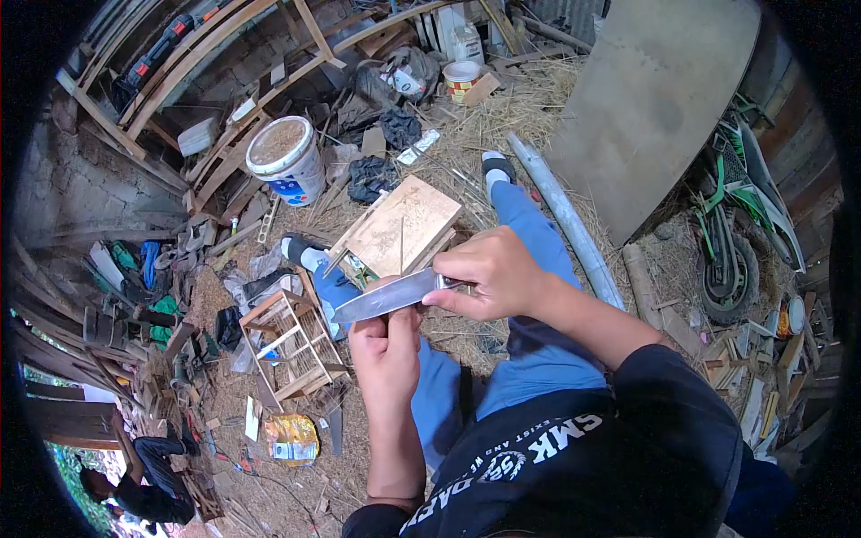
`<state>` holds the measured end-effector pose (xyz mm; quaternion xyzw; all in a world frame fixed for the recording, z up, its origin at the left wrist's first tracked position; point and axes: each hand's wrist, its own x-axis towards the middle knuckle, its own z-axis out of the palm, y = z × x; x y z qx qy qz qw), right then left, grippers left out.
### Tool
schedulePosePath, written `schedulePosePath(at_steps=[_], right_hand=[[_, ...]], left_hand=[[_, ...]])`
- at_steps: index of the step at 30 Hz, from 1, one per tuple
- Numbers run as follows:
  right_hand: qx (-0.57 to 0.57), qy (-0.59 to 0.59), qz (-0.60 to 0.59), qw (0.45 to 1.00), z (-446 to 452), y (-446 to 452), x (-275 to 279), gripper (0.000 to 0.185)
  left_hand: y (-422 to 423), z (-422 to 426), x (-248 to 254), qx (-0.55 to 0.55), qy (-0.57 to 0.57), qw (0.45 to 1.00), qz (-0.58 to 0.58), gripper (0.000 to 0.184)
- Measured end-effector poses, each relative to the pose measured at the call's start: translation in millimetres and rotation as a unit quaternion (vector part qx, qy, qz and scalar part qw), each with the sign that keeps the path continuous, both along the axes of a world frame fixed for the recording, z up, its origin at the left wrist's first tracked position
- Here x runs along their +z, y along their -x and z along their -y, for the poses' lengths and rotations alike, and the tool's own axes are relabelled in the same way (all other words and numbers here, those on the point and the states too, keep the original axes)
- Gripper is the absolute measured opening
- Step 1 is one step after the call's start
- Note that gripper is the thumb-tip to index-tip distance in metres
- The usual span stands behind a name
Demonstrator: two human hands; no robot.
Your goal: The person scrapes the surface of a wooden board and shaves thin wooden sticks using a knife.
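Note:
My right hand is closed around the handle of a knife, thumb pressed near the base of the blade. The broad metal knife blade points left and lies across the top of my left hand. Closed fingers of that left hand pinch a thin wooden stick, which stands up past the far side of the blade. The blade hides where stick and fingertips meet. Beyond both hands, between my legs, sits a small wooden box with a flat top.
A slatted wooden cage stands to the left. Farther off are a white bucket, a smaller tub and a grey pole. A large board and a green motorbike are at right. Another person is lower left.

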<state>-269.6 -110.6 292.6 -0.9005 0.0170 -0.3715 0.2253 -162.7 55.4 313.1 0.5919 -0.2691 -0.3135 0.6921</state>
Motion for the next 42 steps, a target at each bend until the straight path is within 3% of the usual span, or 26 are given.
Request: schedulePosePath(at_steps=[8, 13, 15, 18, 26, 28, 31, 35, 42], right_hand=[[-0.038, 0.042, 0.020, 0.998, 7.7, -5.1, -5.3, 0.043], [-0.171, -0.081, 0.018, 0.982, 37.8, -3.4, -3.9, 0.043], [-0.150, -0.054, 0.038, 0.986, 29.7, -1.0, -4.0, 0.044], [-0.048, -0.015, -0.024, 0.998, 9.3, 1.2, -5.9, 0.043], [-0.026, 0.048, -0.009, 0.998, 14.0, -3.9, -7.2, 0.041], [-0.152, -0.136, -0.021, 0.979, 36.2, -10.7, -14.9, 0.041], [-0.151, -0.157, 0.025, 0.976, 41.7, -6.1, -9.5, 0.042], [-0.051, -0.036, -0.048, 0.997, 11.7, 0.1, -6.3, 0.044], [-0.002, 0.021, -0.039, 0.999, -0.6, -1.2, -9.1, 0.043]], left_hand=[[-5.6, -3.1, -2.9, 0.012, -0.019, 0.999, 0.047, 0.012], [-8.3, -3.4, -10.6, 0.008, -0.024, 0.998, 0.057, 0.015], [-6.9, -2.5, -14.5, 0.014, -0.025, 0.999, 0.045, 0.016], [-6.4, 0.4, -12.4, 0.025, -0.030, 0.999, 0.029, 0.013], [-4.4, -7.1, -14.0, 0.036, -0.024, 0.998, 0.040, 0.014], [-6.1, -9.4, -8.3, -0.011, -0.030, 0.999, 0.009, 0.015], [-10.7, -11.8, -15.9, -0.030, -0.006, 0.999, -0.028, 0.016], [-11.9, -7.0, -17.4, -0.046, -0.003, 0.998, -0.048, 0.015], [-9.5, -8.8, -18.7, -0.008, -0.015, 0.997, -0.077, 0.017]])
